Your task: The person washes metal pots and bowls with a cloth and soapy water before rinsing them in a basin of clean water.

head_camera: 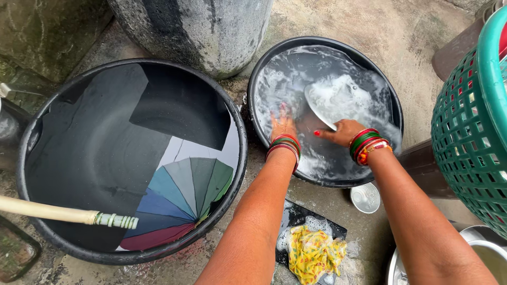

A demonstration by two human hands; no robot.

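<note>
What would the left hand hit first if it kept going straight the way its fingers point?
The left hand points away from the person, into the soapy water of the smaller black tub. Straight on, it would likely reach the tub's far wall; the plate sits to its right, though depth is unclear.

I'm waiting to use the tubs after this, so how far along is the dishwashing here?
In hand: the right hand holds a plate in the sudsy water of the small black tub, with the left hand dipped in beside it. Done: no clean pile is visible. Possibly left: a small steel bowl and a steel pot sit on the ground, and the large tub holds clear water.
</note>
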